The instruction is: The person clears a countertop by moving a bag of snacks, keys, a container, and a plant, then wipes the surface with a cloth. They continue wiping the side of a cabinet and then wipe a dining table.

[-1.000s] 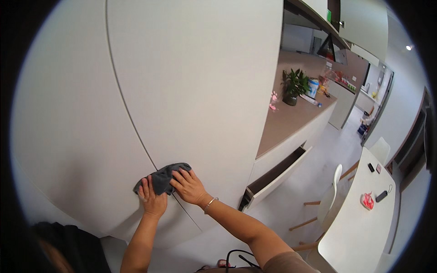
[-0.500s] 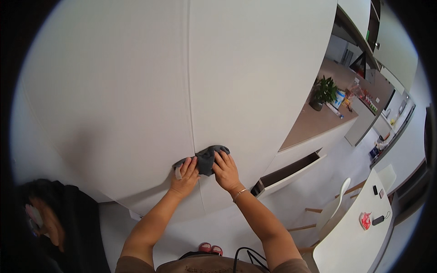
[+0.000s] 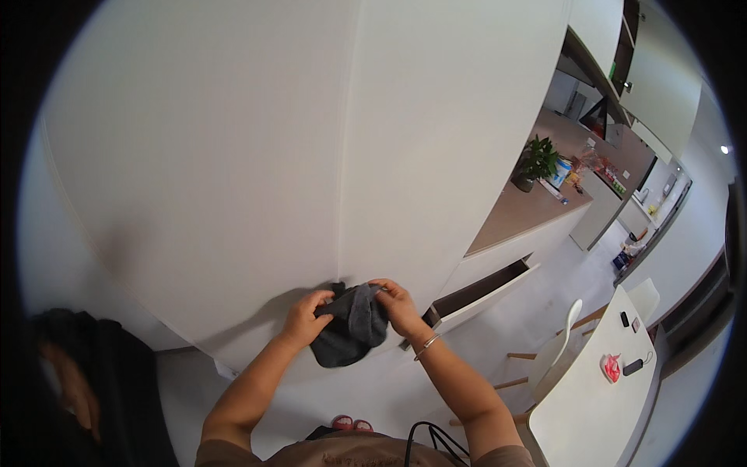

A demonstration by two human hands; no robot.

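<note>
A dark grey cloth (image 3: 342, 338) hangs bunched between my two hands, in front of tall white cabinet doors (image 3: 257, 171). My left hand (image 3: 306, 319) pinches its left side between thumb and fingers. At its upper right edge, my right hand (image 3: 401, 310), with a bracelet on the wrist, grips the fabric. The lower part of the cloth droops loose in a rounded fold. A thin vertical seam between two doors runs down to just above it.
To the right a drawer (image 3: 482, 292) is pulled out under a brown counter (image 3: 498, 222) with a potted plant (image 3: 537, 162). A white chair (image 3: 556, 354) stands by a white table (image 3: 580, 412). At lower left is what seems a person in dark clothing (image 3: 128, 389).
Both hands have drawn the cloth down and back from the door seam, where it was pressed flat. It now hangs gathered between them.
</note>
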